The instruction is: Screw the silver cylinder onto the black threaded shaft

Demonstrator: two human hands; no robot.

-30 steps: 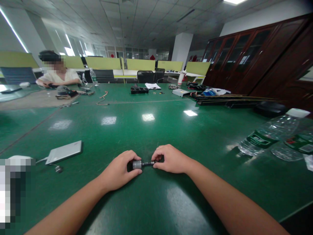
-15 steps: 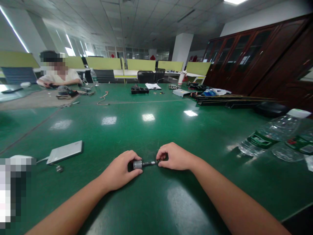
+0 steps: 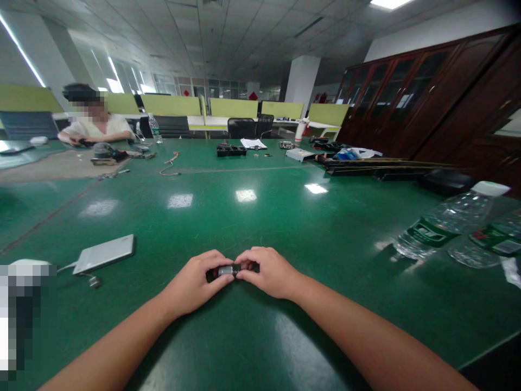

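Note:
A small silver-grey metal cylinder (image 3: 226,270), which looks like a small motor, lies between the thumb and fingers of my left hand (image 3: 199,282). Its right end is dark and meets the fingertips of my right hand (image 3: 266,271). My right thumb and fingers are curled around the shaft side, closed on a small dark part that looks like a coil spring; most of it and the shaft are hidden. Both hands rest low over the green table (image 3: 244,222), their fingertips nearly touching.
To the left lies a white power-bank-like box (image 3: 105,253) with a cable and a small metal piece (image 3: 94,282). Water bottles (image 3: 443,225) stand on the right. Farther back are a black tray (image 3: 231,150), papers (image 3: 253,143) and dark rails (image 3: 366,167). Another person (image 3: 95,127) sits far left.
My right hand has moved left along the shaft up to the cylinder, covering the shaft that showed before. My left hand still grips the cylinder and has hardly moved.

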